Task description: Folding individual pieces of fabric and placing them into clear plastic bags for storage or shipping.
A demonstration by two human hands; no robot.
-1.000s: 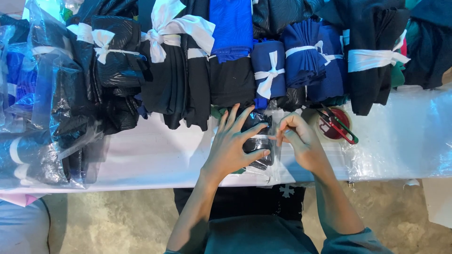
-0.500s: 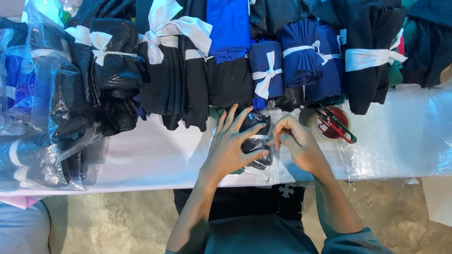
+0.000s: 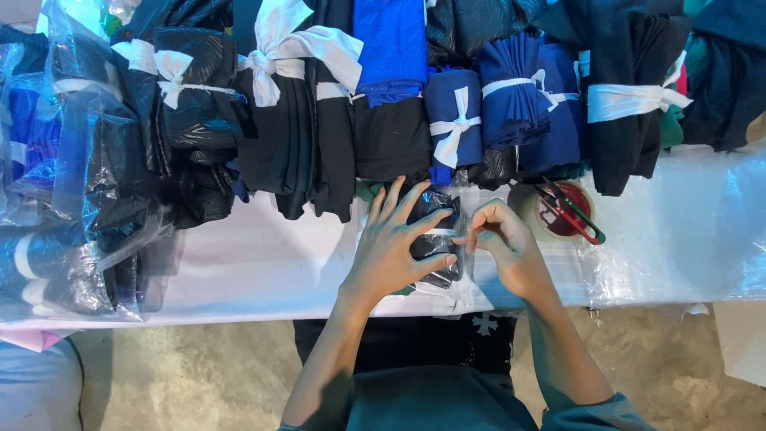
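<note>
Black fabric in a clear plastic bag (image 3: 435, 239) lies under your hands near the front edge of the white surface (image 3: 239, 271). Your left hand (image 3: 395, 251) lies flat on the packet, fingers spread and pressing it down, closed on nothing. Your right hand (image 3: 503, 247) pinches the packet's right edge between thumb and fingertips, a narrow grip on the plastic. Just right of that hand, red-handled snips (image 3: 570, 211) rest on a tape roll (image 3: 550, 215). At your far left sit bagged bundles (image 3: 72, 183). Beyond, black and blue cloth bundles (image 3: 455, 120) tied with white ribbon line the back.
</note>
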